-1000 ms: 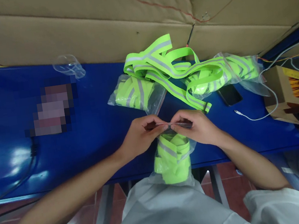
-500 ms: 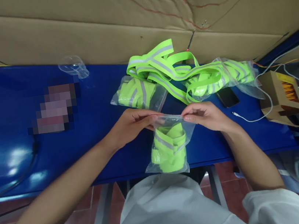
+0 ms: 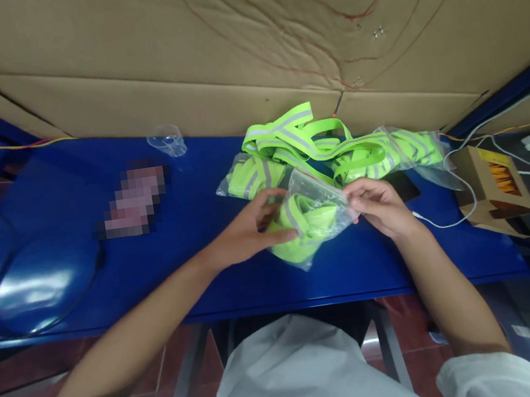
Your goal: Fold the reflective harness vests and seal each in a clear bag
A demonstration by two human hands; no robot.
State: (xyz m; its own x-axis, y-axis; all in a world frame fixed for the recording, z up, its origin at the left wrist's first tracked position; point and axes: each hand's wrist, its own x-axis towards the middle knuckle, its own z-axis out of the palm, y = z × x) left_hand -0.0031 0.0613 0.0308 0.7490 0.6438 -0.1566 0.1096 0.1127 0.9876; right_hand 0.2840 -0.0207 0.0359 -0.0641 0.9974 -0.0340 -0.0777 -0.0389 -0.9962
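Note:
A clear plastic bag point(image 3: 312, 218) with a folded neon green reflective strap inside is tilted between my hands, above the blue table's front part. My left hand point(image 3: 261, 225) grips the bag's left side, thumb in front and fingers behind. At the bag's upper right corner, my right hand point(image 3: 377, 204) pinches the plastic. Loose green straps with a grey stripe point(image 3: 302, 131) lie just beyond. Another bagged strap point(image 3: 254, 172) rests behind my left hand, and more bagged straps point(image 3: 410, 146) lie at the right.
A clear plastic cup point(image 3: 168, 141) lies at the back left, near a blurred-out pinkish item point(image 3: 135, 202). A dark phone point(image 3: 404, 185), a white cable point(image 3: 446, 225) and a cardboard box point(image 3: 491, 193) are at the right.
The held bag has turned from hanging upright to tilted and risen off the table edge. My left hand has moved from its top edge to its side. The view has shifted.

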